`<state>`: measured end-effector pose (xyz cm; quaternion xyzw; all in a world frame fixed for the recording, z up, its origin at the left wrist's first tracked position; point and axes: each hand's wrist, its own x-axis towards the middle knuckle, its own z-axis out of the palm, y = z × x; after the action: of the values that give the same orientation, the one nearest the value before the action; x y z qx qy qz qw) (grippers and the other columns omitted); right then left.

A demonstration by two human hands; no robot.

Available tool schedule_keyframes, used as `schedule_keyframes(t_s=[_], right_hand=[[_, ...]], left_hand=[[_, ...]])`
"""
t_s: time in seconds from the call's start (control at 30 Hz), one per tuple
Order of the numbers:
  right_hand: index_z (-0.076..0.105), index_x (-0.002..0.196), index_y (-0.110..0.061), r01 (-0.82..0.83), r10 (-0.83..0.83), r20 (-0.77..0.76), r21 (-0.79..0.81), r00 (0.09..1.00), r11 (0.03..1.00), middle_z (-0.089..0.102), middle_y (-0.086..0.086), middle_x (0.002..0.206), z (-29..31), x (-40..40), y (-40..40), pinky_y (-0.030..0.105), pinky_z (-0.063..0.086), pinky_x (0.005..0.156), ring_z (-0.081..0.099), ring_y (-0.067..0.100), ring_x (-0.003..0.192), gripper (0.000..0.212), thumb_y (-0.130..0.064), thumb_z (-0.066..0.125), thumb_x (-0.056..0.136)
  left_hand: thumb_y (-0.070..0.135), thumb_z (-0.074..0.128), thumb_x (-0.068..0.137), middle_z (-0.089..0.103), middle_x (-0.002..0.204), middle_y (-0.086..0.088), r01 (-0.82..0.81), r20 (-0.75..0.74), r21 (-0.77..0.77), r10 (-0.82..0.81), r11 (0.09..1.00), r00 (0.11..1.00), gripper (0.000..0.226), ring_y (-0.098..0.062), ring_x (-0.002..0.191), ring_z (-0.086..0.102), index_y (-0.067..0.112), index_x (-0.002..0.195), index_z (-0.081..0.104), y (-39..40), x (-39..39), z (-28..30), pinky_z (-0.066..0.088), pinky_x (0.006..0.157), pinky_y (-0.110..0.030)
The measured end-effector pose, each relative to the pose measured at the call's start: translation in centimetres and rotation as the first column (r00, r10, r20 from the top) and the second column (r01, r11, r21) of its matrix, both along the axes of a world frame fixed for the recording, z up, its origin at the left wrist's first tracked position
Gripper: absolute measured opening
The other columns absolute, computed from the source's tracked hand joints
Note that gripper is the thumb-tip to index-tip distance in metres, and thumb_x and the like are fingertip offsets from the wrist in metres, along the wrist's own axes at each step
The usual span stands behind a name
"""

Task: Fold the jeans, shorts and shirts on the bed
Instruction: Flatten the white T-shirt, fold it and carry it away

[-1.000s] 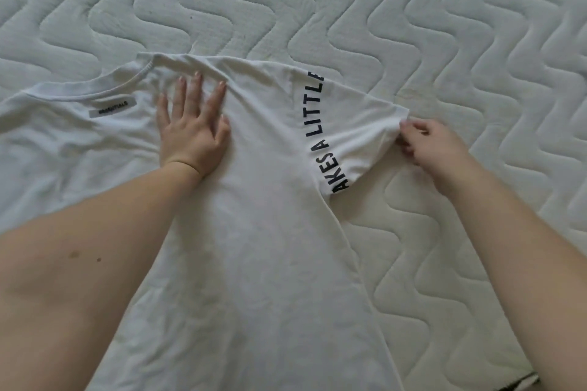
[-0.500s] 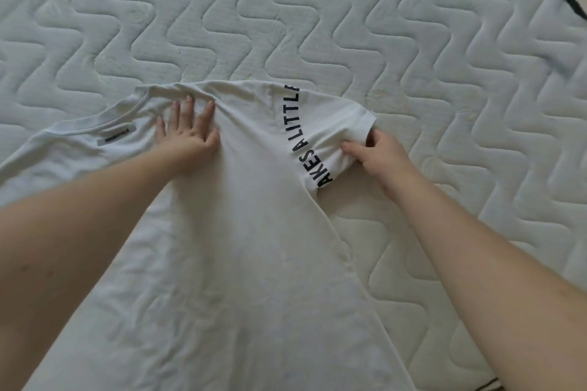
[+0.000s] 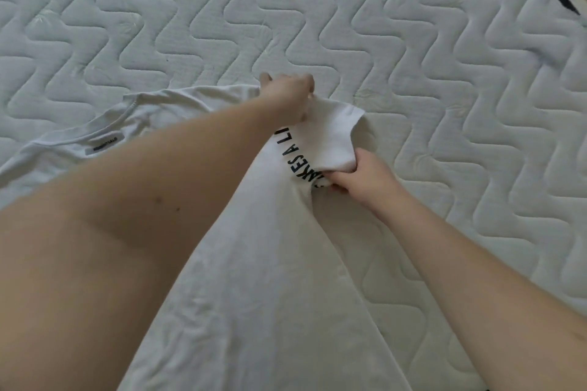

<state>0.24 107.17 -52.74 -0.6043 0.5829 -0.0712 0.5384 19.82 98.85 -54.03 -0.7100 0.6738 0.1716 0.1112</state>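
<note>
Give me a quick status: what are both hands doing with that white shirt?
Left hand grips the shoulder; right hand grips the sleeve. White shirt mid-fold on mattress. Nothing in the way.

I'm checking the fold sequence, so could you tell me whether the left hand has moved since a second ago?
Yes. The left hand has gone from beside the neck label rightward to the T-shirt's shoulder seam, now gripping above the sleeve.
</note>
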Motion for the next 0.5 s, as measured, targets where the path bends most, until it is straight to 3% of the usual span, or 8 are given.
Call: schedule_keyframes(t_s=[0.07, 0.13, 0.23, 0.3, 0.4, 0.5], right_hand=[[0.062, 0.096, -0.012, 0.009, -0.01, -0.009, -0.031, 1.0, 0.999, 0.069, 0.002, 0.08, -0.1, -0.1, 0.0, 0.033, 0.051, 0.063, 0.064, 0.016, 0.066, 0.024, -0.028, 0.074, 0.083], [0.065, 0.09, -0.016, -0.038, 0.029, -0.099, -0.085, 0.995, 0.996, 0.068, 0.0, 0.079, -0.5, -0.5, 0.0, 0.032, 0.045, 0.063, 0.062, 0.018, 0.071, 0.024, -0.038, 0.072, 0.083], [0.068, 0.079, -0.012, 0.018, -0.026, -0.187, -0.045, 0.982, 0.999, 0.068, 0.003, 0.073, -0.8, -1.3, 0.0, 0.032, 0.043, 0.061, 0.063, 0.021, 0.071, 0.048, -0.06, 0.069, 0.078], [0.057, 0.072, -0.014, 0.063, -0.063, -0.185, -0.003, 0.981, 0.998, 0.062, 0.001, 0.069, -0.9, -1.3, 0.1, 0.033, 0.042, 0.059, 0.059, 0.019, 0.066, 0.054, -0.067, 0.068, 0.073], [0.057, 0.099, -0.02, 0.224, -0.238, 0.034, 0.231, 0.971, 0.947, 0.066, -0.001, 0.094, -0.8, -0.5, 0.9, 0.027, 0.05, 0.061, 0.066, 0.012, 0.079, 0.048, -0.049, 0.081, 0.07], [0.067, 0.109, -0.015, 0.294, -0.321, 0.058, 0.273, 0.945, 0.916, 0.073, -0.001, 0.098, -1.0, 0.2, 1.5, 0.017, 0.043, 0.056, 0.066, 0.005, 0.073, 0.042, -0.026, 0.085, 0.073]], left_hand=[[0.025, 0.063, 0.089, 0.06, 0.119, -0.003, -0.006, 0.004, 0.027, 0.006, 1.0, 1.0, 0.035, -0.028, 0.113, 0.053, 0.028, 0.124, 0.056, -0.8, 0.1, 0.5, 0.028, 0.093, -0.044], [0.025, 0.062, 0.09, 0.06, 0.116, -0.001, -0.028, -0.058, 0.008, 0.029, 1.0, 0.998, 0.028, -0.027, 0.112, 0.053, 0.029, 0.119, 0.061, -1.1, 0.5, 0.9, 0.028, 0.088, -0.041], [0.023, 0.058, 0.086, 0.055, 0.104, 0.004, -0.107, -0.202, -0.032, 0.099, 0.994, 0.974, 0.024, -0.023, 0.104, 0.051, 0.031, 0.108, 0.063, -0.6, 1.0, 1.6, 0.033, 0.084, -0.035], [0.019, 0.053, 0.083, 0.055, 0.09, 0.009, -0.193, -0.35, 0.003, 0.182, 0.981, 0.919, 0.019, -0.018, 0.087, 0.055, 0.029, 0.097, 0.061, -0.2, 1.2, 2.2, 0.038, 0.069, -0.027], [0.015, 0.054, 0.083, 0.061, 0.097, 0.007, -0.227, -0.52, 0.085, 0.237, 0.97, 0.82, 0.026, -0.009, 0.071, 0.054, 0.025, 0.106, 0.059, 0.3, 1.0, 2.8, 0.039, 0.054, -0.024], [0.016, 0.055, 0.079, 0.057, 0.104, 0.007, -0.171, -0.47, 0.148, 0.222, 0.974, 0.854, 0.046, -0.015, 0.085, 0.058, 0.029, 0.123, 0.058, 0.7, 0.1, 3.7, 0.052, 0.071, -0.029]])
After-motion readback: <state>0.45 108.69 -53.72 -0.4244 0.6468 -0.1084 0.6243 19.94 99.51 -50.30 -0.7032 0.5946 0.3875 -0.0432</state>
